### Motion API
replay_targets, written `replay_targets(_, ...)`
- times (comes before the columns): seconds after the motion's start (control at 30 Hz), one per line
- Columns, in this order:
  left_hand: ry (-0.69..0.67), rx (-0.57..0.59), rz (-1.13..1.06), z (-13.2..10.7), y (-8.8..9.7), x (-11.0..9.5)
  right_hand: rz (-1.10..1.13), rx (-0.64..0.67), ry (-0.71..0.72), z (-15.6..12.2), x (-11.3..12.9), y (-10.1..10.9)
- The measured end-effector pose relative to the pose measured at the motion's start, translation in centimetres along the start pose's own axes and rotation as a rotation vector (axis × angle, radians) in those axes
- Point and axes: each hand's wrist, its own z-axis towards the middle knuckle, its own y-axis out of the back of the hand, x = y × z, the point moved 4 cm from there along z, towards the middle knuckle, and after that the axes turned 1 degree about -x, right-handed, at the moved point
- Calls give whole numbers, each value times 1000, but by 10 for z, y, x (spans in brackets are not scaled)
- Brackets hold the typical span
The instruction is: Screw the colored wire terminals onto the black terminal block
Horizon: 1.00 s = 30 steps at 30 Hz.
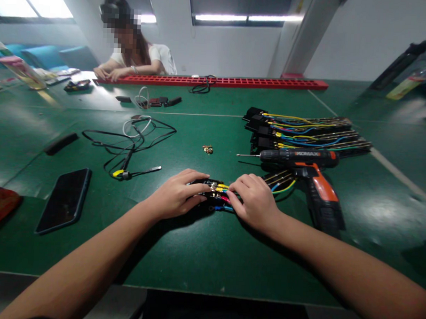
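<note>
Near the front of the green table, my left hand [181, 193] is closed on the left end of a black terminal block [214, 196] with brass-coloured contacts. My right hand [253, 199] pinches the coloured wires [226, 199] where they meet the block. These wires have yellow, red and blue sleeved ends; one blue ring lug [215, 208] sticks out at the front, apart from the contacts. Beyond the right hand the wires run on beneath a cordless screwdriver [301, 158]. A small heap of brass screws [208, 149] lies behind the block. My fingers hide part of the block.
Several wired black blocks [271, 129] lie side by side behind the screwdriver. Left are a phone [63, 200], tangled cables [132, 146] and a black curved piece [61, 143]. A long red grid strip [237, 82] crosses the far side, where another person [140, 57] sits.
</note>
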Motion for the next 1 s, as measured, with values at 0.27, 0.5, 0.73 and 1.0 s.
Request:
replay_targets(0.27,-6,-5,-1,0,-1,0,-6,19,-33,-1,-1,0)
replay_targets(0.5,-8,-10,-10,0,0,0,-6,22,-48,0,0,0)
replay_targets(0.73,-1,-10,-14,0,1,-2,14,28,-79,0,2,4)
replay_targets(1.0,-6,-25,-18,1,3,-3,-38,35,-180,11,-12,22)
